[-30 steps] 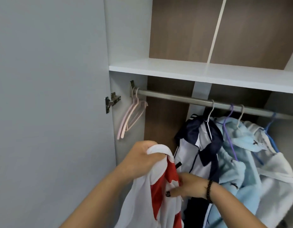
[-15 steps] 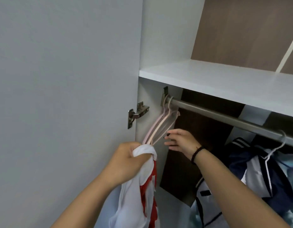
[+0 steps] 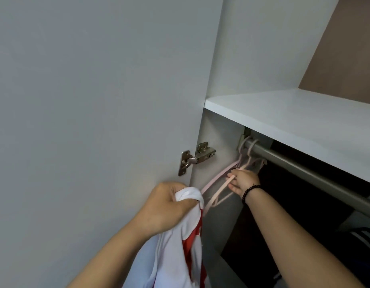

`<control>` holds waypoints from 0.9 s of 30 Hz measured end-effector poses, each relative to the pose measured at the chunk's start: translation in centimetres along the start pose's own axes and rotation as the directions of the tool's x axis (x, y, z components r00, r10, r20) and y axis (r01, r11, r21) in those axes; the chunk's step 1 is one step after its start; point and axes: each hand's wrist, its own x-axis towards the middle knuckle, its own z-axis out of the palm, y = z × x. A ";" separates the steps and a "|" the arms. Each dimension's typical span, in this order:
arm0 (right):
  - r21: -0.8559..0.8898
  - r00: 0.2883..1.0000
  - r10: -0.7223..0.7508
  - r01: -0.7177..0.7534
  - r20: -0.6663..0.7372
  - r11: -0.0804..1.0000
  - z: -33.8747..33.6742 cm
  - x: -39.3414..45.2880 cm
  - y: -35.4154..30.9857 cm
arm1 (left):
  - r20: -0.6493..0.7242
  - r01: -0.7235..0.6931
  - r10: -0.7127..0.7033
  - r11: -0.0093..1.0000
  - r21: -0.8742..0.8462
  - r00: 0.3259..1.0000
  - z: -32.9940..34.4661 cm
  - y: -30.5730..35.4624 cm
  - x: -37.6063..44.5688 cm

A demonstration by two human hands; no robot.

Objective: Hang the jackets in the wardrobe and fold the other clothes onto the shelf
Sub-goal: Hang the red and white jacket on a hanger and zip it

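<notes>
My left hand (image 3: 166, 206) grips a white and red jacket (image 3: 175, 252) by its bunched top; the cloth hangs down past the lower edge of view. My right hand (image 3: 243, 181), with a black bead bracelet on the wrist, has its fingers closed around the arm of a pale pink hanger (image 3: 220, 191). That hanger and another pink one hang by their hooks at the far left end of the grey metal rail (image 3: 304, 169), just under the white shelf (image 3: 304, 119). The two hands are close together, with the jacket beside the hangers' lower ends.
The grey wardrobe door (image 3: 97, 121) fills the left, held by a metal hinge (image 3: 195, 156). A dark garment with white stripes (image 3: 365, 240) shows at the lower right under the rail. The brown back panel (image 3: 346, 48) rises above the shelf.
The view has swung left and up, away from the hung clothes. My right hand left the jacket, reached up to the pink hangers and closed on one. My left hand keeps the jacket.
</notes>
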 end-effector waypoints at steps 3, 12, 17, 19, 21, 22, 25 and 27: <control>0.079 0.999 -0.001 0.004 -0.038 0.997 -0.3 -0.4 -0.7 | -0.016 0.005 -0.005 1.000 0.002 1.000 -0.1 0.2 -0.3; 0.004 0.976 -0.122 0.125 -0.181 0.992 -4.6 -5.8 -1.3 | 0.056 0.003 0.000 0.999 -0.040 0.998 0.5 0.9 -0.6; -0.185 0.944 -0.184 0.136 -0.273 0.973 -7.5 -12.3 0.5 | 0.177 0.036 -0.024 0.997 -0.062 0.984 1.5 -0.3 -1.1; -0.286 0.926 -0.235 0.150 -0.294 0.946 -8.3 -15.1 1.6 | 0.240 0.059 -0.048 0.998 -0.036 0.970 1.6 -1.1 -1.1; -0.384 0.904 -0.292 0.162 -0.311 0.909 -8.8 -17.6 2.6 | 0.289 0.104 -0.090 0.994 -0.032 0.953 1.7 -2.2 -1.3; -0.431 0.887 -0.323 0.162 -0.331 0.888 -8.8 -19.1 3.2 | 0.318 0.145 -0.125 0.989 -0.039 0.940 1.7 -2.9 -1.6; -0.539 0.826 -0.401 0.144 -0.396 0.830 -8.6 -23.3 5.4 | 0.410 0.230 -0.200 0.973 -0.025 0.890 1.6 -5.4 -3.4; -0.568 0.803 -0.429 0.141 -0.413 0.811 -8.4 -26.4 7.1 | 0.417 0.218 -0.203 0.976 0.013 0.886 1.7 -7.0 -5.0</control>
